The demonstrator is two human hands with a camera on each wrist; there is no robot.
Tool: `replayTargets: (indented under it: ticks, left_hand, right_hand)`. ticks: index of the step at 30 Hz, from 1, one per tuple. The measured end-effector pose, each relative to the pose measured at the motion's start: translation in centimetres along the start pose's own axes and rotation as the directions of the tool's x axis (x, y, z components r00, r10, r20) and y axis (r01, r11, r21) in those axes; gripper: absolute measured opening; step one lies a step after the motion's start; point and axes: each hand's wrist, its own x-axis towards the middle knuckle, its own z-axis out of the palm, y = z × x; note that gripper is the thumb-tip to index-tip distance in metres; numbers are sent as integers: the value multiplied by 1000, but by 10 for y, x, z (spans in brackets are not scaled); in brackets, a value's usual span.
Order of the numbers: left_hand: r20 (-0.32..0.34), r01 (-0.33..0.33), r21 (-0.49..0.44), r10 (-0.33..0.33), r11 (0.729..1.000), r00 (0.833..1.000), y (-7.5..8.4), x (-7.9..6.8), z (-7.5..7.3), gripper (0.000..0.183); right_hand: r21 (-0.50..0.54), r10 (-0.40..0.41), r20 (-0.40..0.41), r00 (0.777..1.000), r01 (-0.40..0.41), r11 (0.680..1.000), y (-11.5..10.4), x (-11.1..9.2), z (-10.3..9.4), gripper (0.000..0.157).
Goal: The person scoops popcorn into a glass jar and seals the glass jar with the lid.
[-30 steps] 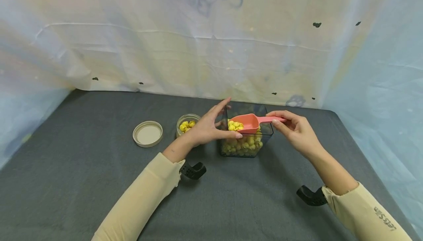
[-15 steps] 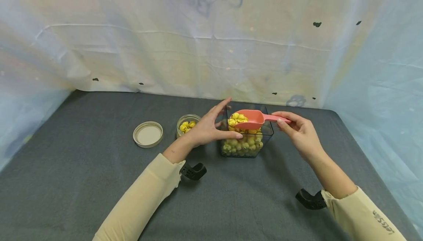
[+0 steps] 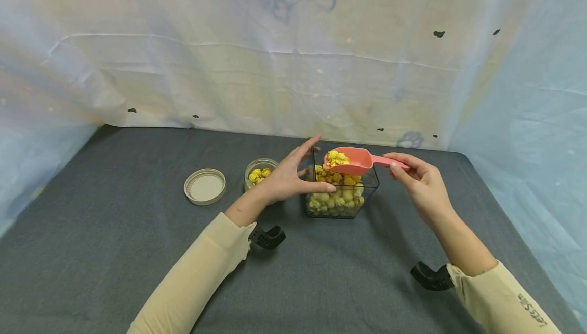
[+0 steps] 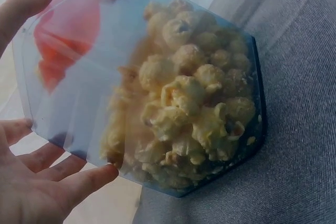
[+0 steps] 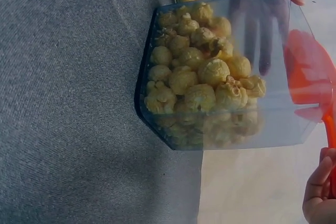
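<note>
My right hand (image 3: pixel 422 181) pinches the handle of a coral-pink scoop (image 3: pixel 359 162) between thumb and fingers. Yellow popcorn (image 3: pixel 337 158) sits in the front of the scoop, which hangs at the mouth of a clear, dark-tinted plastic container (image 5: pixel 144 66). More popcorn (image 4: pixel 184 103) fills the lower part of this container, seen through its walls. My left hand (image 3: pixel 289 178) steadies the container at its left side, thumb along the near rim and fingers spread against the wall. Behind the left wrist, a small glass jar (image 3: pixel 251 184) holding popcorn is partly hidden.
A round jar lid (image 3: pixel 205 186) lies on the dark grey cloth-covered table (image 3: pixel 114 232), left of the jar. A pale patterned sheet (image 3: pixel 229 69) hangs behind the table. Black wrist mounts (image 3: pixel 268 237) stick out under both sleeves.
My right hand has lifted the scoop and drawn it slightly right, up from the popcorn in the container, with popcorn in it. The left hand holds its place.
</note>
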Motion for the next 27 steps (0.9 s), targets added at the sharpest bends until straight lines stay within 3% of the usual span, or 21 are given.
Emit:
replayTargets:
  ticks: [8,22,27]
  left_hand:
    - [-3,-8,-3,8,1000,1000,-1,0,-1,98]
    - [-9,1,8,-1,1000,1000,1,2,-4,99]
    - [-7,10,96,-9,995,1000,2,0,-6,100]
  right_hand:
    - [-9,-5,-12,1000,5,1000,-1,0,1,19]
    - [110,-15,-7,1000,16,994,-7,4,4,17]
    - [105,-16,-10,1000,17,994,-8,5,5,17]
